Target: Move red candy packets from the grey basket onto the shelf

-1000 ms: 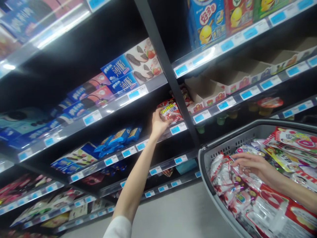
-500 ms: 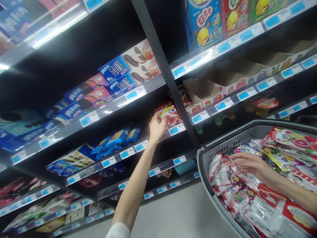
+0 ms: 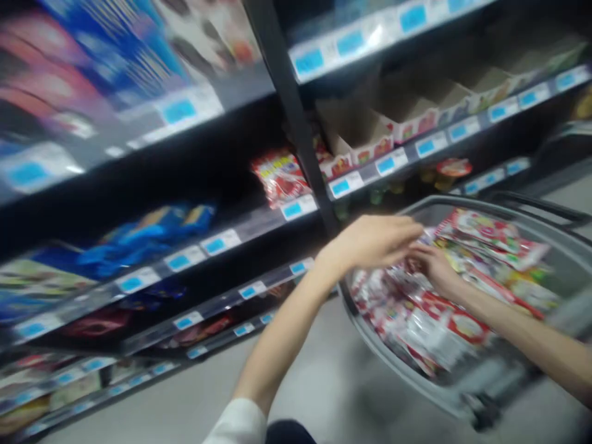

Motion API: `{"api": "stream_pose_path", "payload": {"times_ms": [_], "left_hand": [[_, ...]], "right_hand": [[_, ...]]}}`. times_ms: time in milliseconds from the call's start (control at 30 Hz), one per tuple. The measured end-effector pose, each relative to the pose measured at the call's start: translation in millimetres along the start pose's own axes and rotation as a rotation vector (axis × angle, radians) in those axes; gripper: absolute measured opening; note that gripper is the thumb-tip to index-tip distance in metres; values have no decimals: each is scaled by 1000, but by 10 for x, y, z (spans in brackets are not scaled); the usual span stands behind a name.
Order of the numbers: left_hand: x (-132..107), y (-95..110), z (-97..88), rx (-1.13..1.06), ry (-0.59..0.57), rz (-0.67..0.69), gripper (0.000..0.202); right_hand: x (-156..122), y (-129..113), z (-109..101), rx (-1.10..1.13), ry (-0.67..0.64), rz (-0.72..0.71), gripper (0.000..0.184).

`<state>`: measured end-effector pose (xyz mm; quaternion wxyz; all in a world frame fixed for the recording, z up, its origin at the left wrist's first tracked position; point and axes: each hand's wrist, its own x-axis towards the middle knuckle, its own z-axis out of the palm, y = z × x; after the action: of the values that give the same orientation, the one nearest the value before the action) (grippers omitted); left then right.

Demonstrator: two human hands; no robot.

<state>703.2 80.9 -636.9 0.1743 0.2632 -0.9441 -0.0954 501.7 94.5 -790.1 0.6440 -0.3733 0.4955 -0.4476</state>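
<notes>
My left hand point(image 3: 377, 240) is over the near left rim of a grey shopping basket point(image 3: 372, 342), its fingers stretched out and nothing visible in them. Close by, my right hand point(image 3: 435, 265) is above the packets in the basket; its fingers are bent, and motion blur hides whether they hold anything. The two sets of fingertips meet or overlap. Red and white snack packets point(image 3: 446, 333) fill much of the basket. On the shelf stands a red snack bag point(image 3: 281, 176) with yellow lettering, apart from both hands.
Blue snack packs point(image 3: 148, 237) lie on the same shelf further left. Above them are blue biscuit boxes point(image 3: 124, 43). Right of the dark shelf post point(image 3: 289, 92) are open cardboard display trays point(image 3: 361, 154). Grey floor point(image 3: 296, 345) shows below the shelves.
My left hand has left the red snack bag on the shelf and moved right to the basket. My right hand has moved closer to it. The view has shifted and blurred.
</notes>
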Motion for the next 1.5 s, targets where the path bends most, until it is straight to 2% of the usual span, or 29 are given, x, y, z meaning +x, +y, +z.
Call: {"api": "stream_pose_path", "payload": {"times_ms": [67, 167, 233, 300, 400, 500, 633, 733, 833, 933, 1000, 1067, 1167, 1233, 1333, 1400, 1500], "left_hand": [[120, -108, 225, -103, -126, -125, 25], [49, -333, 680, -79, -153, -376, 31], [-108, -459, 981, -34, -197, -409, 30], [-274, -551, 1211, -21, -258, -380, 27], [-420, -613, 1388, -44, -244, -426, 33], [-402, -585, 1422, -65, -185, -543, 29], [-295, -492, 1429, -57, -214, -657, 11], [-276, -468, 1412, -56, -164, -715, 22], [-302, -502, 1283, -146, -95, -737, 27], [-317, -540, 1043, -266, 54, -706, 26], [-304, -551, 906, -361, 188, -642, 27], [-278, -560, 867, -478, 307, -576, 27], [-248, -601, 1040, -714, 477, -564, 28], [-246, -652, 1237, -861, 586, -616, 28], [-265, -726, 1458, -989, 673, -690, 31], [-281, -751, 1501, -1011, 702, -718, 32], [-287, -750, 1470, -983, 750, -753, 31]], "right_hand": [[18, -13, -8, -38, 116, 13, 24], [41, -2, -39, -113, 203, 43, 27], [38, 9, -50, -149, 193, 47, 29], [34, 19, -48, -184, 163, 41, 30], [50, 38, -35, -231, 131, 29, 30], [71, 49, -22, -269, 105, 9, 28], [59, 41, -13, -311, 79, -5, 27], [24, 23, -16, -319, 76, 6, 26], [-10, -1, -32, -342, 77, 17, 25], [-31, -10, -46, -369, 65, 8, 28], [-34, -4, -46, -374, 47, -20, 38], [-33, 7, -37, -367, 35, -52, 53], [-39, 11, -23, -328, -12, -49, 63], [-53, 0, -17, -298, -82, -11, 58], [-76, -18, -8, -284, -154, -4, 50], [-82, -18, 1, -290, -167, -28, 48], [-70, 2, 10, -327, -163, -35, 52]]}}
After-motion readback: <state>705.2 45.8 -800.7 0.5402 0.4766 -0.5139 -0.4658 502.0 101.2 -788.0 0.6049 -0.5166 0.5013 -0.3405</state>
